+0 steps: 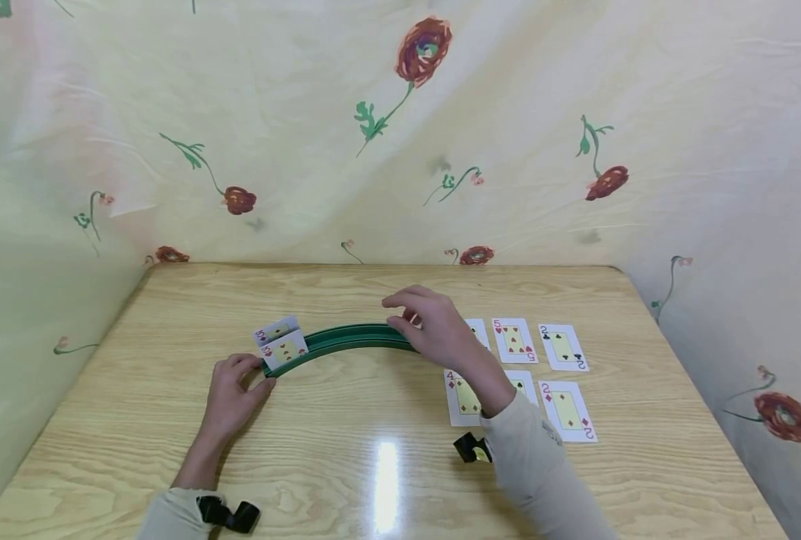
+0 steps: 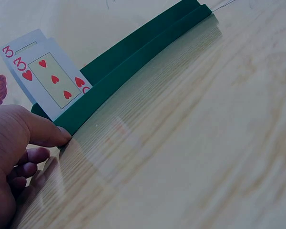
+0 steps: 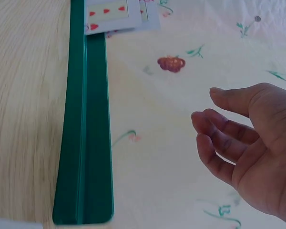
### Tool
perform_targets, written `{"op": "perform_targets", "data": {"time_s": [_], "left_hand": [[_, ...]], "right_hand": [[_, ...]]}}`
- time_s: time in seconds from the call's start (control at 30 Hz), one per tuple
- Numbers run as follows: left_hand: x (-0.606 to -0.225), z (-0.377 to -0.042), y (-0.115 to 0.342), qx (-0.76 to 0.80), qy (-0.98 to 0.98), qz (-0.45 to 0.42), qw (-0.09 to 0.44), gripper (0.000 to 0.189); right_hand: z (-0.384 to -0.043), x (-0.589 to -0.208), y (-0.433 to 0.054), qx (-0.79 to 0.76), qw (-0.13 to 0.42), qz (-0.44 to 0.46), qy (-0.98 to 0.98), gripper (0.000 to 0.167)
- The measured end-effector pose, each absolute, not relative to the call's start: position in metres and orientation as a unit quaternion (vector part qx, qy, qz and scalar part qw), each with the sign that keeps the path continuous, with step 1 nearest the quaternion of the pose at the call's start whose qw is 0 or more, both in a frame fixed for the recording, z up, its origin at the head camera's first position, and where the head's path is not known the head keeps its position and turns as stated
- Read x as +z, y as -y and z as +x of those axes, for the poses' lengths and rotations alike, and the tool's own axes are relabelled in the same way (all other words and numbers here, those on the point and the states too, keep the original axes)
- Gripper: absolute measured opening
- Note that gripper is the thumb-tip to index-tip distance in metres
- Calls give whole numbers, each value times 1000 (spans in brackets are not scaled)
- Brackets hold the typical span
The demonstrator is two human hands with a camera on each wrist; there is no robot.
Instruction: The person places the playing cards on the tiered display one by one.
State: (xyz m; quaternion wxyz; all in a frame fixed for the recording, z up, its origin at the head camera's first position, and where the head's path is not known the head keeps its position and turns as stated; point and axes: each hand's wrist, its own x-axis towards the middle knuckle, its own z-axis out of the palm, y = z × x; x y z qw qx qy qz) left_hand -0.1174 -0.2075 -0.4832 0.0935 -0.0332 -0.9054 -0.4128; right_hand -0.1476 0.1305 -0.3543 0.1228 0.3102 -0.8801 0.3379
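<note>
A curved green card holder (image 1: 356,336) lies across the middle of the table. At its left end stands a three of hearts (image 2: 55,78), with another three (image 2: 33,37) slotted behind it, mostly covered. My left hand (image 1: 233,397) pinches that end of the holder between thumb and fingers, just below the cards. Over the holder's right end hovers my right hand (image 1: 434,322), its fingers loosely bent and nothing between them. In the right wrist view this hand (image 3: 257,148) is apart from the green holder (image 3: 83,143).
Two rows of face-up cards lie at the right, among them a five of hearts (image 1: 515,341), a two of clubs (image 1: 562,347), a two of diamonds (image 1: 567,411) and a four of diamonds (image 1: 464,409). My right arm partly covers others. A flowered cloth (image 1: 292,112) hangs around the table.
</note>
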Motion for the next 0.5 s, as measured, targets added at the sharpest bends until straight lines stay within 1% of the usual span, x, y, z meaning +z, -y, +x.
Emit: {"op": "perform_targets", "data": {"time_s": [0.33,0.5], "left_hand": [[-483,-117,206,-414,904,-34,100,31],[-482,-118,205,-411,905,-34,102,30]], "right_hand": [[-148,-355,-171,332,137,274,892,26],[-148,-357,-191,323,129,245,905,27]]}}
